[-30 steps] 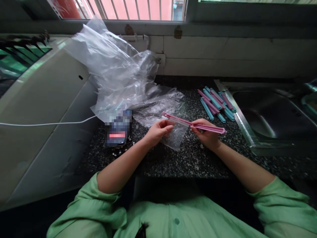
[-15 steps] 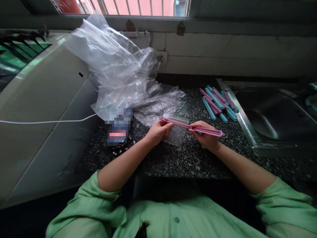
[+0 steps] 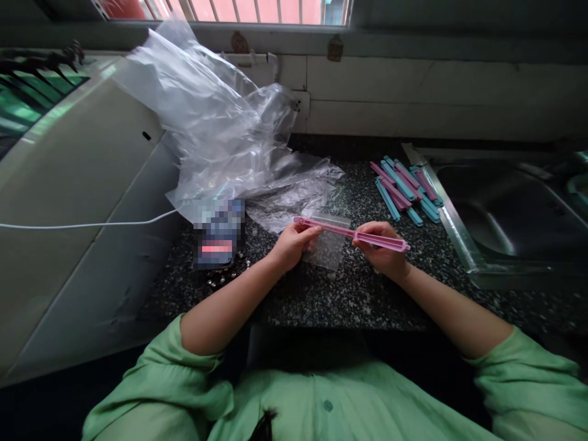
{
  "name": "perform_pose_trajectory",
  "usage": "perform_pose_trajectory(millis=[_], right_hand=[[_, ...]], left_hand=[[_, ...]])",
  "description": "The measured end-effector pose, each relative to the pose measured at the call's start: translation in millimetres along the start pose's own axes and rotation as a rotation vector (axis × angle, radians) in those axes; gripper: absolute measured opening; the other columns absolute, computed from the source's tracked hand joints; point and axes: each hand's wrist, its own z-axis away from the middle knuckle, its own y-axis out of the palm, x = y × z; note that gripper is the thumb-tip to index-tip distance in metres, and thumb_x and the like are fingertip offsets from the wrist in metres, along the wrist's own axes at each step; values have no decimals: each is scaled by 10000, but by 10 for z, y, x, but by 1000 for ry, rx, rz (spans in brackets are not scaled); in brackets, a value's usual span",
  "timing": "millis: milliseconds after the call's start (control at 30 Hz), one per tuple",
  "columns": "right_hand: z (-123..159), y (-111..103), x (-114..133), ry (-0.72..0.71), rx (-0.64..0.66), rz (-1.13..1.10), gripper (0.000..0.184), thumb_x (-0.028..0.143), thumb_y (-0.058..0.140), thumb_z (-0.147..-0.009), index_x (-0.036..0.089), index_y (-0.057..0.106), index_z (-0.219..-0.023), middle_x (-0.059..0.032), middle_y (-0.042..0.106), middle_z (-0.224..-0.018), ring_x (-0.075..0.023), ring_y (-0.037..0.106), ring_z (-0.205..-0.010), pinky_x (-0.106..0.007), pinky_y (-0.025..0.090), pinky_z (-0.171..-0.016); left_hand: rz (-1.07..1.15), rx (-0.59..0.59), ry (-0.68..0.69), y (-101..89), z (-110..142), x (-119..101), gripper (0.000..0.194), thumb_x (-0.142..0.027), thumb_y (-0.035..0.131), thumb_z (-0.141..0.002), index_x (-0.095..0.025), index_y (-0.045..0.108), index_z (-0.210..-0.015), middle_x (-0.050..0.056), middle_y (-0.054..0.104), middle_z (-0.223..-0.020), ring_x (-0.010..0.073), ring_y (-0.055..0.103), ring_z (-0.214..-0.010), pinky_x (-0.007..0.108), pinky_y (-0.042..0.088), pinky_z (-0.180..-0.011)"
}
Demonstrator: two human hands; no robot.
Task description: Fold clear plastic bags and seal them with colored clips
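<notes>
Pink plastic, long and narrow, makes up the hinged sealing clip [image 3: 381, 240] that spans both hands, its two arms opened out almost into one line above the speckled black stone counter [image 3: 321, 300]. A second ago the left hand [image 3: 291, 246] was below the clip's thin arm, whose end stuck out free, and the small clear plastic bag [image 3: 328, 250] hung at a slant under it; now the left fingertips pinch that arm near its end, and the bag lies flatter, with a strip of film showing above the arm and the rest below. Whether those fingers also grip the bag's edge is hard to tell. The right hand [image 3: 384, 251] has barely moved and is closed around the clip by its hinge, the channelled arm lying over its fingers. For the work, this suggests that the thin arm is now lined up across the bag, though the clip is not yet folded shut. The loose pile of pink and turquoise plastic clips [image 3: 404, 187] near the steel sink [image 3: 496, 214] looks unchanged.
</notes>
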Motion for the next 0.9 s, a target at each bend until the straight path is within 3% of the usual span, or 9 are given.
perform_pose_trajectory(millis=[233, 600, 900], right_hand=[[-57, -13, 24, -105, 1, 9, 78, 278, 617, -788, 215, 575, -804, -6, 636, -716, -127, 605, -633, -252, 514, -575], [-88, -27, 53, -149, 6, 31, 49, 206, 629, -775, 223, 595, -806, -13, 619, -745, -121, 582, -641, -252, 511, -550], [-40, -41, 16, -104, 53, 2, 119, 208, 614, -791, 224, 619, -909, -47, 675, -903, -161, 646, -813, -302, 551, -679]], left_hand=[[22, -39, -15, 20, 13, 2, 314, -381, 751, -527, -152, 542, -575, -50, 421, -452, 48, 337, -416, 218, 216, -421], [7, -78, 14, 32, 27, 35, 288, -370, 744, -544, -144, 568, -581, -55, 431, -446, 52, 340, -433, 226, 211, -444], [-6, -77, 29, 57, 39, 49, 327, -407, 760, -539, -133, 614, -642, -66, 420, -443, 44, 314, -413, 217, 213, -429]])
